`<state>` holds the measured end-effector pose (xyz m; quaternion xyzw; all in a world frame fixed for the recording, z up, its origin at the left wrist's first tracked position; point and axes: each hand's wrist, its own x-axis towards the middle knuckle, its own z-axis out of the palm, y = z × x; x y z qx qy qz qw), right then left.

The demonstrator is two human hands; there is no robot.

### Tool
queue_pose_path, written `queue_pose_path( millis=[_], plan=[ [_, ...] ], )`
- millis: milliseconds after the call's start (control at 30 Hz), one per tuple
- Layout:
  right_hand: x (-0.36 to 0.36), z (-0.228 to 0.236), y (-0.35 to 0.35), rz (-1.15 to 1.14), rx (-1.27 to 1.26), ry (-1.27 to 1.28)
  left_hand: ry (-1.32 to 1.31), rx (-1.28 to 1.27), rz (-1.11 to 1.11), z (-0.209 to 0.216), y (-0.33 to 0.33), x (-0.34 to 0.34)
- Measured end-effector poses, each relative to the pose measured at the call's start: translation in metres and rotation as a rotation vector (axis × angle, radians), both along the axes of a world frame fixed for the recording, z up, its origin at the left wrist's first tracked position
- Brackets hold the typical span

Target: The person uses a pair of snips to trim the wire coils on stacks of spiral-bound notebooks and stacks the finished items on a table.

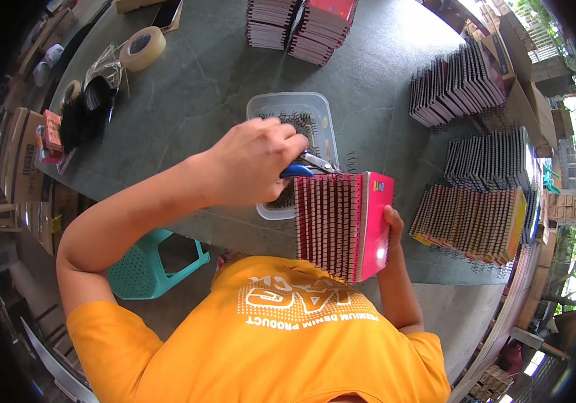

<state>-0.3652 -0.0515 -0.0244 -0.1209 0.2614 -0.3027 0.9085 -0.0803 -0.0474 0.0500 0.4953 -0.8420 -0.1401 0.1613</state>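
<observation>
My left hand [251, 161] is closed round the blue handles of a pair of wire cutters [315, 161]. The cutters' metal jaws meet the top edge of a stack of spiral-bound notebooks [328, 225], where a loose end of wire coil [351, 161] sticks up. My right hand [394, 235] grips that stack from the right, thumb on the bright pink cover and the other fingers hidden behind it. The notebooks are held with their spines towards me. Partly under my left hand sits a clear plastic tub [326, 111] with dark wire offcuts [298, 122] in it.
Spiral notebooks stand in piles at the far middle [321, 30] and on the right [456, 84], [489, 158], [466, 218]. Packing tape [143, 48] and a dark brush-like thing [86, 111] lie far left on the green table [201, 74]. A teal stool [144, 269] stands below.
</observation>
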Motion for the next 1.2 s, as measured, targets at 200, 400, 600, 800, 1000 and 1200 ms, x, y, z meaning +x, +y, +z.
queue_pose_path(
  millis=[200, 400, 600, 800, 1000, 1200],
  plan=[
    [-0.004, -0.007, -0.003, 0.008, 0.001, 0.005, -0.009, -0.229, -0.027, 0.001, -0.003, -0.004],
    [-0.001, -0.002, 0.001, 0.007, 0.03, 0.003, -0.026, -0.099, -0.043, -0.001, -0.001, -0.009],
    [-0.001, -0.001, 0.0, 0.008, 0.03, 0.007, 0.218, 0.337, -0.003, -0.007, 0.005, 0.002],
    [-0.005, -0.008, -0.002, -0.004, 0.005, -0.011, 0.697, 0.592, 0.101, -0.01, -0.003, 0.003],
    [-0.002, 0.0, 0.001, 0.023, -0.03, 0.081, 0.831, 0.649, -0.076, -0.02, -0.015, -0.02],
    [0.002, 0.001, 0.001, 0.018, 0.001, -0.005, 0.842, 0.758, 0.07, -0.004, -0.013, -0.009]
  ],
)
